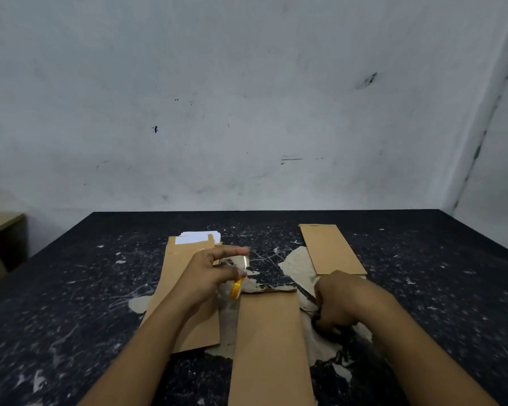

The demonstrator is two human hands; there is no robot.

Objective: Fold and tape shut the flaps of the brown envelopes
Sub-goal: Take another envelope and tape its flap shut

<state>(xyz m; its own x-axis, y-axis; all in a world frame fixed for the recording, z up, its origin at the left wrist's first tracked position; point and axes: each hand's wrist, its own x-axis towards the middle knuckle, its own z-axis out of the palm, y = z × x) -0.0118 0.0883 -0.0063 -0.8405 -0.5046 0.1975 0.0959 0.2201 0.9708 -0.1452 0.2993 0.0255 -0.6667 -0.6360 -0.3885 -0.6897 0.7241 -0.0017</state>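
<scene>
A brown envelope (pixel 269 347) lies lengthwise on the dark table in front of me, its far edge near the torn patch of tabletop. My left hand (pixel 211 273) is raised over its far left corner and pinches clear tape (pixel 228 315) that stretches down along the envelope's left side. A small yellow piece (pixel 235 287) shows under the fingers. My right hand (pixel 339 300) rests at the envelope's right edge and grips dark scissors (pixel 307 291), whose blade points up and left. The scissor handles are mostly hidden by the fingers.
A stack of brown envelopes (pixel 173 285) lies to the left, with white paper (pixel 198 237) at its far end. Another brown stack (pixel 330 250) sits at the far right. The black table (pixel 71 317) is scratched and peeling. A wall stands behind, and wooden furniture (pixel 0 227) at far left.
</scene>
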